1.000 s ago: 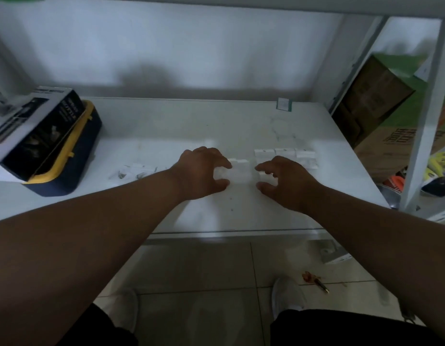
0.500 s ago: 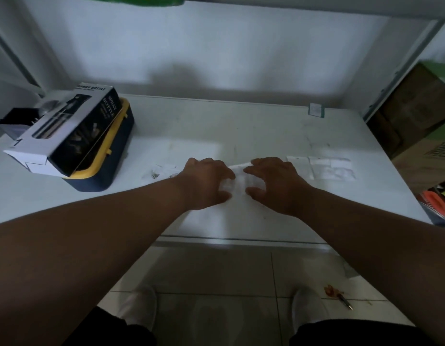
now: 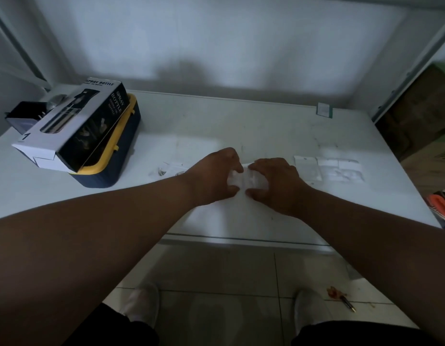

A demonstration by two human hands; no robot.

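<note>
A small white packet (image 3: pixel 246 177) lies on the white table (image 3: pixel 241 128) near its front edge. My left hand (image 3: pixel 212 176) grips the packet's left end with curled fingers and thumb. My right hand (image 3: pixel 276 182) grips its right end the same way. Most of the packet is hidden under my fingers. To the right, a row of similar flat white packets (image 3: pixel 328 168) lies on the table. Left of my left hand lie small clear bags with tiny metal parts (image 3: pixel 170 169).
A spray bottle box (image 3: pixel 74 123) rests on a dark blue case with a yellow rim (image 3: pixel 116 156) at the table's left. A small green-edged card (image 3: pixel 323 109) stands at the back right. Cardboard boxes (image 3: pixel 421 116) sit beyond the right edge. A pen (image 3: pixel 348 303) lies on the floor tiles.
My two hands have come together over the white packet and closed on its ends. The view has shifted right, so the table's things sit further right in the picture.
</note>
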